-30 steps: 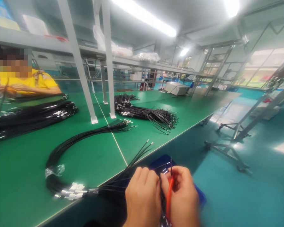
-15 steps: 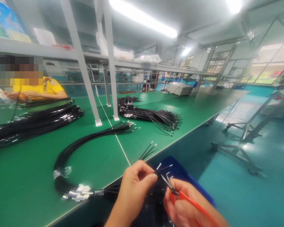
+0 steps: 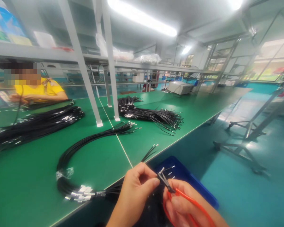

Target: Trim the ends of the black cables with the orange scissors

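Note:
My left hand [image 3: 138, 187] pinches a thin black cable between thumb and forefinger, just past the table's front edge. Scissors with red handles [image 3: 188, 201] are gripped in my right hand [image 3: 186, 197]. Their metal blades reach the cable right beside my left fingertips; whether they touch it I cannot tell. Several cable ends [image 3: 171, 172] with pale tips stick out beyond the blades. A curved bundle of black cables [image 3: 68, 154], banded with clear plastic and with white connectors [image 3: 84, 193] near its lower end, runs along the table towards my left hand.
A blue bin [image 3: 201, 190] stands below the table edge under my hands. More black cable bundles lie on the green table [image 3: 104, 157], at left [image 3: 44, 126] and centre [image 3: 151, 115]. Shelf posts [image 3: 111, 78] rise from it. A person in yellow [image 3: 44, 90] sits across at left.
The scissors have moved left and up, so their blades now meet the cable at my left fingertips. My left hand has barely shifted.

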A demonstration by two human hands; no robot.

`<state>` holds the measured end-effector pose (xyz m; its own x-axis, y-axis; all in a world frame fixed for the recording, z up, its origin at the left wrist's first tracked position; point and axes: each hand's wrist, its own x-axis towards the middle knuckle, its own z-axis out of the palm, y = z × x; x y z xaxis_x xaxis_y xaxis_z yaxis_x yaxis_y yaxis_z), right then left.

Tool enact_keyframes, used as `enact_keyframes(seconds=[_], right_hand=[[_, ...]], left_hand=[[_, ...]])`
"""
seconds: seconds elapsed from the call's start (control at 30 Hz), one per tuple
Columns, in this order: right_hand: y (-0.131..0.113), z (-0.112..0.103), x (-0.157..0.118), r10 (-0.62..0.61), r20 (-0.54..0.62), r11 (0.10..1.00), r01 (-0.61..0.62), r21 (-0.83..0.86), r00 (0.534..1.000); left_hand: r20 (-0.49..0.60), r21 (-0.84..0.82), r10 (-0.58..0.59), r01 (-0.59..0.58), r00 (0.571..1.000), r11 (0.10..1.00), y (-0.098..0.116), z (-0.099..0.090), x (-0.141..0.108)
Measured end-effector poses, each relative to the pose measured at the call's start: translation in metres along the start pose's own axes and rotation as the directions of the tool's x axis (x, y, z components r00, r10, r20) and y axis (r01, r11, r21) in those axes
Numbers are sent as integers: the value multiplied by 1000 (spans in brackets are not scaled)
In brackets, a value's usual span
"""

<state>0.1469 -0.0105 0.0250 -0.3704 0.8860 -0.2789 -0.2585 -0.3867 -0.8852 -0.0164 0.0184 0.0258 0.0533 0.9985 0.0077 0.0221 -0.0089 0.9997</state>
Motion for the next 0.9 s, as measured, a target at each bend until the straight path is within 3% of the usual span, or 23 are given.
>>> enact_keyframes(seconds=[0.17, 0.33, 0.5, 0.73, 0.9], right_hand=[[-5, -5, 16, 138, 107, 982, -122, -145, 985], [-4, -11, 18, 145, 29, 923, -124, -365, 989], [6, -18, 13, 91, 223, 978, -45, -204, 971], [10, -14, 10, 95, 144, 995, -92, -28, 985], [6, -10, 8, 54, 125, 998, -55, 7, 991]], left_hand=[[-19, 18, 24, -23, 1000, 1000, -1, 0, 0], [-53, 117, 68, -62, 996, 991, -1, 1, 1], [-85, 131, 89, -77, 992, 988, 3, 3, 2], [-15, 39, 46, -45, 999, 998, -3, 1, -1], [-54, 108, 93, -87, 994, 990, -3, 3, -2]])
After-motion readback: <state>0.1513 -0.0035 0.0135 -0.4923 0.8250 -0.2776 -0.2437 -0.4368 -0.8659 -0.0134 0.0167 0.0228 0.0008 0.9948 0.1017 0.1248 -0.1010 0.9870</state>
